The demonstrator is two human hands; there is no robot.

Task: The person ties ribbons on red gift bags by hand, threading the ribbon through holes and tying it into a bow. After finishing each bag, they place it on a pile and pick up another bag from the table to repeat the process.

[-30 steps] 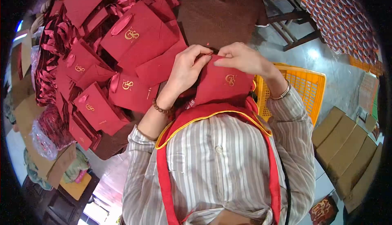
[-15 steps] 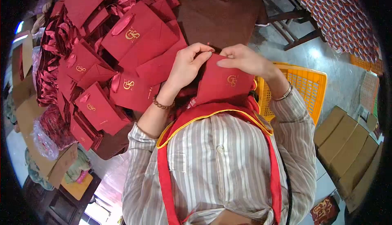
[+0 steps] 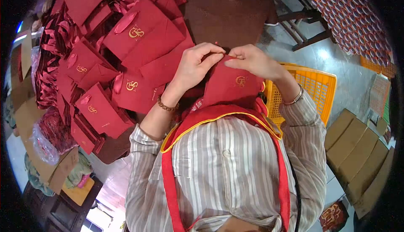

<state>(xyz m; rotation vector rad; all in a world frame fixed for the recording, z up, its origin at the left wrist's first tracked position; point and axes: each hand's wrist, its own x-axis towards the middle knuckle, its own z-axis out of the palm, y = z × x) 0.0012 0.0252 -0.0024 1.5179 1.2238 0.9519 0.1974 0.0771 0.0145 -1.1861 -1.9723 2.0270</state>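
A dark red paper gift bag [image 3: 231, 84] with a gold logo stands upright against my red apron [image 3: 198, 120]. My left hand [image 3: 198, 65] is at the bag's upper left corner, thumb and forefinger pinched together. What lies between those fingertips is too small to make out. My right hand [image 3: 254, 63] grips the bag's top edge, its thumb on the front face and its fingers curled behind. The two sets of fingertips nearly meet above the logo.
Many finished-looking red bags [image 3: 143, 34] with ribbon handles are heaped on the brown table [image 3: 227, 13] at left. A yellow plastic crate [image 3: 313, 89] stands beside my right arm. Cardboard [image 3: 357, 143] lies at right, and a rack of small round items [image 3: 349, 17] is at upper right.
My left fingertips have shifted slightly right, closer to my right hand, along the bag's top edge. The bag stays in much the same place.
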